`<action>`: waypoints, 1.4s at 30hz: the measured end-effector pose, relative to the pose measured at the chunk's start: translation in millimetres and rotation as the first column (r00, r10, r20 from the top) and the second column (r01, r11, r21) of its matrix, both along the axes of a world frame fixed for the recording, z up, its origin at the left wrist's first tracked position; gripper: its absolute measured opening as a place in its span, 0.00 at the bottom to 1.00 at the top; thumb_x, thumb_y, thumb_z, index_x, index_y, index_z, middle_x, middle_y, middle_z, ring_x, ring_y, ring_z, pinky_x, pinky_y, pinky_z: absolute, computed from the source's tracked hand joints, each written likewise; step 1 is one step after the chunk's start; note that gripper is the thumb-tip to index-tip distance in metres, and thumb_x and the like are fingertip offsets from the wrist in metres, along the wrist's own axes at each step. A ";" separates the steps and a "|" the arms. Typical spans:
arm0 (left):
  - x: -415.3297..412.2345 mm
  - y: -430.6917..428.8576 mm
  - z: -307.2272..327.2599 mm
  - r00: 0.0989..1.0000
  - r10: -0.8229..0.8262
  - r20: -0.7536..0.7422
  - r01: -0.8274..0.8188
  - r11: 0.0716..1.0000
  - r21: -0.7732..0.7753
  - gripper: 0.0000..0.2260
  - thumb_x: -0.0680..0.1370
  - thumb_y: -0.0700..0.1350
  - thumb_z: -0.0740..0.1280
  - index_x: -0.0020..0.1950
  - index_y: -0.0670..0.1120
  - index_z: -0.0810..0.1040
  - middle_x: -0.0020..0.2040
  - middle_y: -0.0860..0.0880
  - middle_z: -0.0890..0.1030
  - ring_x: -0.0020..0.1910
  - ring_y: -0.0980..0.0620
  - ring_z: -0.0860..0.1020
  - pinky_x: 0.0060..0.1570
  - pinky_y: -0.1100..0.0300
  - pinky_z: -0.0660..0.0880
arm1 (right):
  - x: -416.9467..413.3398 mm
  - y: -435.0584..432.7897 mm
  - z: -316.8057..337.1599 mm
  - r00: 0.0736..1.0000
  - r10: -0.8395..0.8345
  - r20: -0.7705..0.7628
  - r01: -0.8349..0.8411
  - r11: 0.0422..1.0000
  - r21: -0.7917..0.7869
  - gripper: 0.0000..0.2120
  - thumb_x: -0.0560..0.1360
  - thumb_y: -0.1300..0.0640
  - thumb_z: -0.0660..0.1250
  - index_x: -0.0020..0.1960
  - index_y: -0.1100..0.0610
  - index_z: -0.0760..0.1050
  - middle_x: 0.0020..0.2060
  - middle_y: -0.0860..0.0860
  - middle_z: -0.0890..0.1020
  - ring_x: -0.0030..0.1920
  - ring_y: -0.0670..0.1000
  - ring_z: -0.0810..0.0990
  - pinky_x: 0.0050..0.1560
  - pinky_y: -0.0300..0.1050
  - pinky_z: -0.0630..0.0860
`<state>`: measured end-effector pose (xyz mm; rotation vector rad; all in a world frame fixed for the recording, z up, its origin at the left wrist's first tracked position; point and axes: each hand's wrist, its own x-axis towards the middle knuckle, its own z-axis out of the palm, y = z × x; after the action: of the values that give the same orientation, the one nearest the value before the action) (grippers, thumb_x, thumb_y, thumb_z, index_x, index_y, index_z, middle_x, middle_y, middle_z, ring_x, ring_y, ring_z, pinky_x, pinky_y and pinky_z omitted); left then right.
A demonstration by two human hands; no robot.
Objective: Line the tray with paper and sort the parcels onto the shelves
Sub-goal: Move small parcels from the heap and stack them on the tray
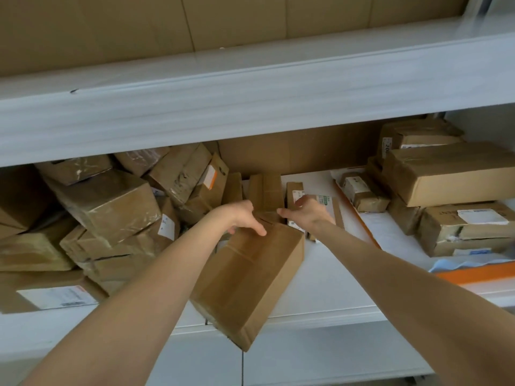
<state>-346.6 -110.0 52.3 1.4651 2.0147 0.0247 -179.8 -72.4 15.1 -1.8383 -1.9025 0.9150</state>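
Note:
A long brown cardboard parcel lies tilted on the white shelf, its near end hanging over the shelf's front edge. My left hand rests on the parcel's far top corner, thumb stretched along the top. My right hand reaches past that far end, fingers curled among small upright parcels at the back; whether it holds one is hidden. A heap of taped brown parcels fills the shelf's left side.
Stacked boxes sit at the right with an orange-edged white sheet under them. A white shelf beam runs overhead, with cardboard panels above it. Bare white shelf shows right of the tilted parcel.

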 end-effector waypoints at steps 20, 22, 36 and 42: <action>13.6 32.4 1.1 0.948 0.198 0.249 -0.269 0.916 0.296 0.18 0.81 0.45 0.60 0.69 0.41 0.68 0.66 0.42 0.72 0.65 0.44 0.71 0.52 0.58 0.65 | -52.9 39.8 10.3 0.990 0.108 -0.088 -0.119 0.982 -0.143 0.06 0.79 0.57 0.65 0.44 0.59 0.73 0.37 0.54 0.76 0.33 0.49 0.75 0.34 0.40 0.76; 19.7 42.6 -2.4 0.918 0.236 0.317 -0.317 0.919 0.235 0.21 0.82 0.45 0.58 0.73 0.40 0.63 0.71 0.41 0.68 0.68 0.44 0.68 0.55 0.57 0.65 | -55.2 45.7 7.6 0.989 0.120 -0.086 -0.135 0.970 -0.204 0.07 0.78 0.58 0.65 0.43 0.59 0.73 0.36 0.54 0.76 0.31 0.48 0.73 0.30 0.38 0.71; 28.6 73.8 -1.5 0.829 0.367 0.422 -0.478 0.857 0.194 0.16 0.81 0.44 0.60 0.68 0.40 0.69 0.65 0.41 0.73 0.57 0.45 0.74 0.52 0.55 0.71 | -47.2 61.5 -6.2 0.966 0.003 -0.258 -0.046 0.986 -0.162 0.05 0.78 0.58 0.66 0.52 0.59 0.75 0.43 0.55 0.80 0.43 0.53 0.81 0.51 0.47 0.81; 19.6 62.9 18.1 0.744 0.409 0.529 -0.628 0.698 0.344 0.17 0.78 0.42 0.64 0.64 0.37 0.72 0.63 0.39 0.75 0.61 0.40 0.74 0.50 0.55 0.73 | -45.5 58.5 17.6 0.932 -0.060 -0.359 0.039 0.997 -0.065 0.08 0.77 0.59 0.68 0.55 0.60 0.75 0.47 0.58 0.82 0.44 0.54 0.81 0.50 0.49 0.81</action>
<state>-327.1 -47.1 70.4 0.9528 2.0661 1.1074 -225.3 -13.9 32.7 -1.6043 -1.6120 1.2054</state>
